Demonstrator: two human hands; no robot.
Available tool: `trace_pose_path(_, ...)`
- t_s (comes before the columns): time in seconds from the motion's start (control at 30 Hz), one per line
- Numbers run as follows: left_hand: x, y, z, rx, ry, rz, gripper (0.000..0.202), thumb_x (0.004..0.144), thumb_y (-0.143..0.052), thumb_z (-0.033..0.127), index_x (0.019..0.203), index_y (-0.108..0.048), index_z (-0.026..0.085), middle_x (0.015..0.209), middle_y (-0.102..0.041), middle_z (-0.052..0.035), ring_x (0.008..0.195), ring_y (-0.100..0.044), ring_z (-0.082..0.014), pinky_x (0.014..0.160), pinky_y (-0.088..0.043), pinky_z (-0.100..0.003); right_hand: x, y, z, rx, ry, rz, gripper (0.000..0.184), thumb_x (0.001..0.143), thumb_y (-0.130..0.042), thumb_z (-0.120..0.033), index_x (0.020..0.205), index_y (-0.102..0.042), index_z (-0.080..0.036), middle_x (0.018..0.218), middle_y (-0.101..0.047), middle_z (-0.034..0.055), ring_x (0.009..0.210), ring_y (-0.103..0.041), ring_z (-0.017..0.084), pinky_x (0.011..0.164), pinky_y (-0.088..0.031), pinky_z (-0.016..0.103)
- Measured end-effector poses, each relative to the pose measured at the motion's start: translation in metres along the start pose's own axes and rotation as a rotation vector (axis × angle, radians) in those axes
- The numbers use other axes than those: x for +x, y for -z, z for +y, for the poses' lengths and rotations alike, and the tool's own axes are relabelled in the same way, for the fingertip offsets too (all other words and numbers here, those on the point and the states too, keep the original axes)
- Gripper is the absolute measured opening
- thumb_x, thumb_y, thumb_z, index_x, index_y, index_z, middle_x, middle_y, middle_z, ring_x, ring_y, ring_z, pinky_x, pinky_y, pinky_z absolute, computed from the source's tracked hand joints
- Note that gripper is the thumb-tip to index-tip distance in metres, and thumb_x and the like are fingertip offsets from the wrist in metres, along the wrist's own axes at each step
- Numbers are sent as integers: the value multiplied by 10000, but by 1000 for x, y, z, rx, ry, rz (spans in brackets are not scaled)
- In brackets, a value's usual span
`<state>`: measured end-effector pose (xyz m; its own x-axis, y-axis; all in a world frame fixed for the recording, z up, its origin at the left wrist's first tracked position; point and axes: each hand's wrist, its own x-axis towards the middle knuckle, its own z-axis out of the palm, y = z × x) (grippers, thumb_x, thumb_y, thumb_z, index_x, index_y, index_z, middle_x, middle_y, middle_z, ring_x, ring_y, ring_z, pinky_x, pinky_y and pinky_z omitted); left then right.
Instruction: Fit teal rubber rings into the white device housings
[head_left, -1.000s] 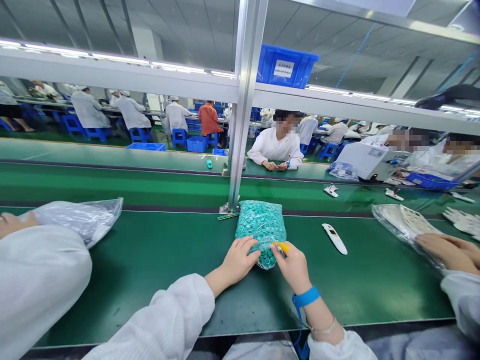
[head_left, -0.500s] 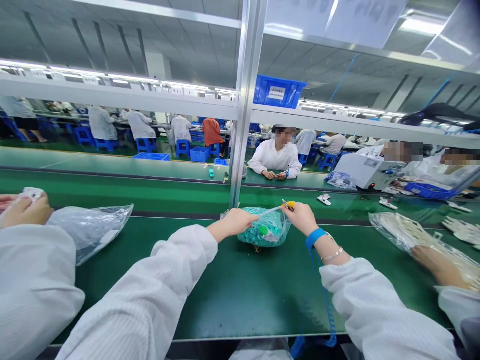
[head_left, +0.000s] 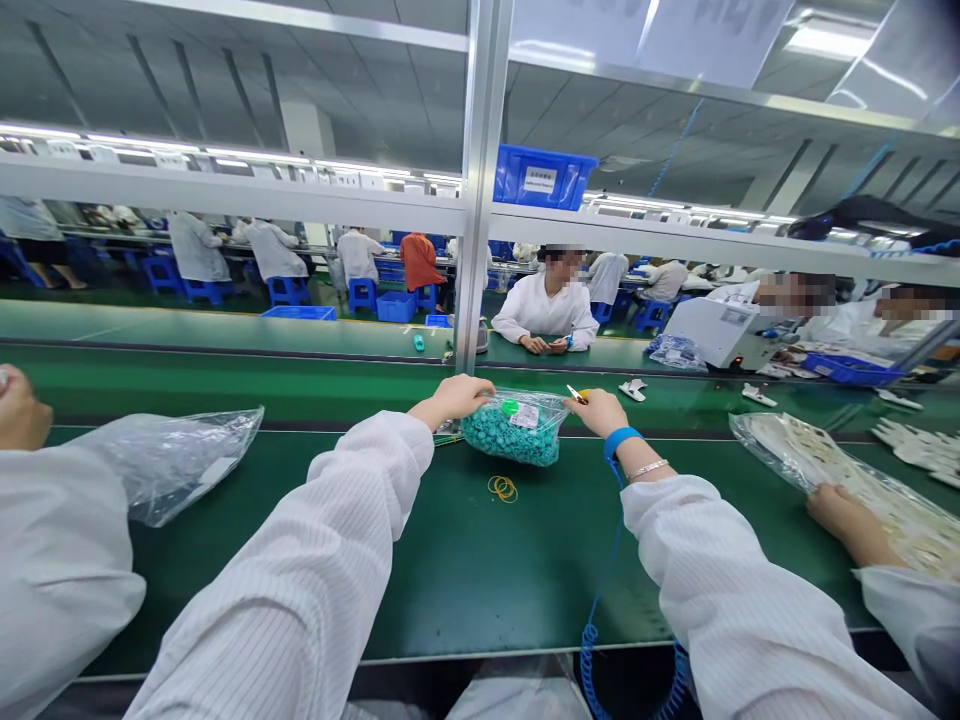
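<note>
Teal pieces [head_left: 511, 440], yellow bands [head_left: 505, 489]; white sleeves [head_left: 300, 570], apparently striped.

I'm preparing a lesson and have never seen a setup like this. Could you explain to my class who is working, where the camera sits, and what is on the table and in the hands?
There is no robot here: a person works bare-handed. All the pictures come from one camera worn on that person's head, looking forward and down.

The left hand grips one upper corner of a clear bag full of small teal pieces. The right hand is at the opposite corner, holding a small tool with some yellow on it; its exact type is hard to tell. A blue band circles that wrist.

On the green table, nearer the camera, lie yellowish loops, probably rubber bands. The hands at the far left and right edges belong to co-workers.
</note>
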<state>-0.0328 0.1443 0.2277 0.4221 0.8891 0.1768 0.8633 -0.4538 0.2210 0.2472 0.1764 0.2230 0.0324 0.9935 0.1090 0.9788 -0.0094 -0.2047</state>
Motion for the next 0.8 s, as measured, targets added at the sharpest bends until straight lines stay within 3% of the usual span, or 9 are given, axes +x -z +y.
trace_pose_path(0.33,0,-9,-7,-15,12,47,274,894,-465,324,1095,-602,197,991,-668,-55,901,-614,-187,807,-482,-366,-1,-1,-7,235,27,-9,287,898,-507,-402,935,-598,-132,880,-619,28,758,-596,127,708,-507,312)
trace_pose_path(0.4,-5,-14,-4,-9,18,83,271,888,-447,275,1101,-604,216,1030,-669,-68,975,-601,-214,846,-468,-381,1,-2,-14,344,45,-11,292,902,-503,-398,948,-597,-125,878,-619,23,747,-600,128,690,-512,304)
trace_pose_path(0.47,-16,-25,6,-2,8,135,327,901,-376,220,1158,-577,209,1191,-606,-110,1141,-522,-255,945,-406,-437,4,-3,-21,460,52,-5,298,902,-504,-397,967,-593,-121,881,-616,23,741,-601,128,672,-515,296)
trace_pose_path(0.57,-43,-60,36,-5,-109,154,403,925,-279,209,1246,-522,200,1414,-410,-121,1332,-316,-260,1067,-261,-479,12,-2,-31,627,45,20,291,908,-500,-382,1015,-578,-124,901,-612,32,737,-598,121,657,-518,288)
trace_pose_path(0.67,-67,-113,66,-23,-317,25,351,903,-388,315,1210,-556,291,1388,-466,-20,1303,-375,-180,1066,-309,-337,23,2,-34,766,23,53,291,908,-500,-378,1029,-571,-123,905,-608,34,728,-594,117,642,-517,279)
trace_pose_path(0.73,-73,-148,72,-21,-337,-28,461,883,-414,439,1304,-474,263,1436,-402,-48,1322,-355,-222,1069,-310,-378,30,7,-34,840,2,68,286,907,-503,-378,1006,-574,-120,881,-604,29,700,-587,108,617,-511,263)
trace_pose_path(0.8,-67,-173,62,-10,-278,-55,521,900,-345,485,1349,-423,234,1437,-396,-69,1322,-358,-242,1058,-317,-412,37,13,-33,901,-21,74,277,909,-501,-375,986,-575,-119,847,-600,20,659,-574,94,584,-501,244)
